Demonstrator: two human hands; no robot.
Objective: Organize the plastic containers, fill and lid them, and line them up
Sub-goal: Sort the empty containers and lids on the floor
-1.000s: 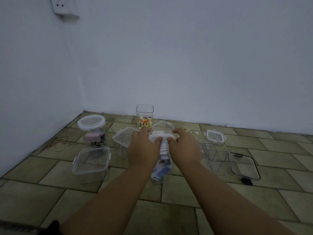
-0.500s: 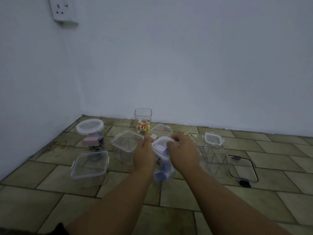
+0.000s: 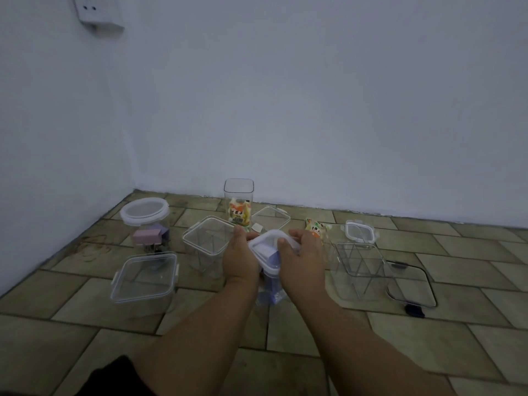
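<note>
A clear container with blue pieces inside (image 3: 270, 287) stands on the tiled floor in the middle. Its white-rimmed lid (image 3: 264, 248) sits tilted on its top. My left hand (image 3: 241, 260) grips the container's left side, thumb by the lid's edge. My right hand (image 3: 303, 258) holds the lid from the right, fingers curled over its rim. Around it stand a lidded round jar with pink and purple blocks (image 3: 145, 221), a lidded square box (image 3: 144, 281), an open square container (image 3: 208, 242), a tall open container with snack packets (image 3: 238, 202) and an open box on the right (image 3: 361, 270).
A loose clear lid (image 3: 270, 218) lies behind my hands, a small white-rimmed lid (image 3: 360, 231) and a snack packet (image 3: 314, 228) at the right rear. A dark-rimmed lid (image 3: 411, 284) lies flat at far right. Walls close the corner at left and behind.
The lid went from lying level under both hands to tilted up on the container. My left hand slid down the container's side; my right hand now holds the lid's rim.
</note>
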